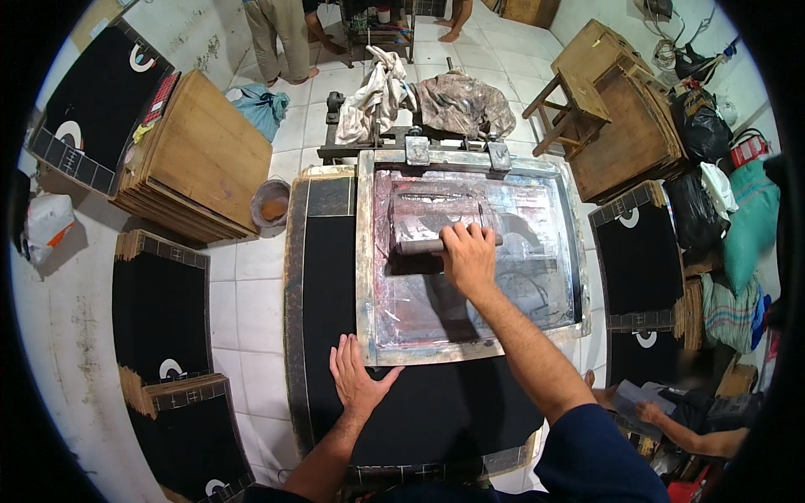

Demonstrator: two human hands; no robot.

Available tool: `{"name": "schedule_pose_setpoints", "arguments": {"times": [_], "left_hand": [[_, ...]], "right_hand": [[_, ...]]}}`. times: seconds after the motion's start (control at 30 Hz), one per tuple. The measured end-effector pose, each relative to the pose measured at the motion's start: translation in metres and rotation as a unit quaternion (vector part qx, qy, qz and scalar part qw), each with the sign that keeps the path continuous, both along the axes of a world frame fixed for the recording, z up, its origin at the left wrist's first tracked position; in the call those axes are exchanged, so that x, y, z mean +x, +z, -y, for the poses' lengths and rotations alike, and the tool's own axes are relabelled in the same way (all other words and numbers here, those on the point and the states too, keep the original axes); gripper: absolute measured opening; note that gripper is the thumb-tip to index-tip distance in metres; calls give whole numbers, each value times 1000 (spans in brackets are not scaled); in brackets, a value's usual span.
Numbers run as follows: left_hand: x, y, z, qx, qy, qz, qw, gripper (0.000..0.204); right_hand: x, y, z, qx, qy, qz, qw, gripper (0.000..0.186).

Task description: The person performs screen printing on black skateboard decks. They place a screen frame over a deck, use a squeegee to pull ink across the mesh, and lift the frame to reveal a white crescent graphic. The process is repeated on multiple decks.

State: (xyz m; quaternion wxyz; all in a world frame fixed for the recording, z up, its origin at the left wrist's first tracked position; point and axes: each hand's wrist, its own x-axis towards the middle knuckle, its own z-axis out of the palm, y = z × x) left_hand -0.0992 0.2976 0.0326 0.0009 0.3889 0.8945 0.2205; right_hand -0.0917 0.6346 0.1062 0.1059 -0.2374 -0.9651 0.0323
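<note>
My right hand (470, 261) grips the bar-shaped handle of a squeegee (418, 247) on the upper half of a screen-printing frame (366, 277). The frame's pale wooden border is stained, and its mesh (503, 310) carries smears of grey, red and blue ink. Below it lies a black cloth (444, 415) on a worn board (295, 293). With fingers spread, my left hand (359, 379) rests at the frame's near left corner, the thumb along its lower edge. Two metal clamps (417, 151) hold the frame's far side.
Boards with black cloth bearing white curved prints (163, 302) stand on both sides. Stained rags (465, 105) hang beyond the clamps. A bucket (270, 204) sits left, a wooden stool (579, 96) far right. At lower right, another person's hand (650, 412) is beside a grey sheet; others stand at the back.
</note>
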Motion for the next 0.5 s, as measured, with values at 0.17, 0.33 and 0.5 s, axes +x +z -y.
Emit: {"name": "schedule_pose_setpoints", "arguments": {"times": [0.17,0.33,0.5], "left_hand": [[0,1,-1,-3,4,8,1000,114],[-1,1,-1,5,3,1,1000,112],[1,-1,-1,-1,8,-4,1000,110]], "right_hand": [[-70,1,-57,49,-16,-48,998,40],[-95,-12,-72,54,-48,-49,996,40],[-36,-6,-23,59,-25,-53,997,37]]}}
